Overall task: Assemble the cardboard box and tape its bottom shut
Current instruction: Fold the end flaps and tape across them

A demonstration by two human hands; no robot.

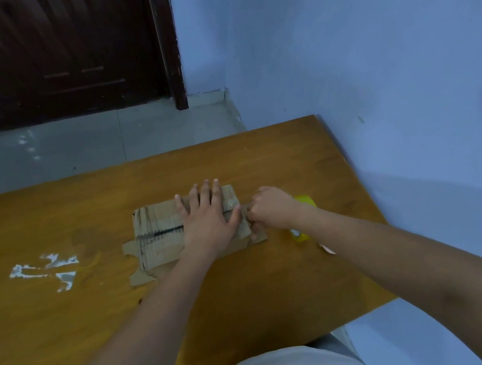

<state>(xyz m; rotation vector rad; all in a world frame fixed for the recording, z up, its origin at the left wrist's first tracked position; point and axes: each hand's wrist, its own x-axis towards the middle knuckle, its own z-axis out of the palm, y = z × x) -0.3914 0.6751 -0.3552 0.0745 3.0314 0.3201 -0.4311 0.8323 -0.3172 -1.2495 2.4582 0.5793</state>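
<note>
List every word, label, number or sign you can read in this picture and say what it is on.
No text can be read.
Cardboard box: dark marks along its centre seam and left edge, smears rather than letters.
Yellow object behind the right hand: a small white patch, perhaps a label, too blurred to read.
Table: white scraps, no print visible.

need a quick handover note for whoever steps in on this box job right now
Left hand: flat, fingers straight, pressing the cardboard box down on the table.
Right hand: fingers curled at the box's right end; what its grip holds is hidden.
Yellow object, partly hidden behind the right wrist; cannot tell what it is.
Done: box folded, flaps closed, dark seam facing up.
Left: tape the seam.
</note>
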